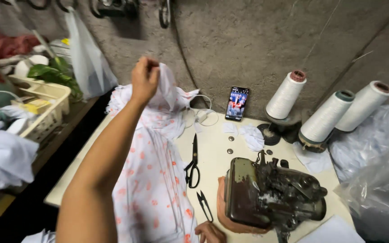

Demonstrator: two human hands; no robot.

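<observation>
**Spotted cloth lifted at the counter**

We note the left hand [144, 80] raised, fingers pinched on the white cloth with red spots [151, 180], which drapes down across the counter [212, 148]. The right hand [209, 233] rests at the cloth's lower edge; we cannot tell its grip. Black scissors [193, 163] and thread snips [204, 205] lie beside the sewing machine [271, 193].

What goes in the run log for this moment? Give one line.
left hand: lifts white red-dotted fabric | right hand: rests at fabric's lower edge | scissors, thread snips beside

Soft printed cloth [151, 189], grimy dull metal sewing machine [266, 193], matt tabletop [212, 155].
</observation>
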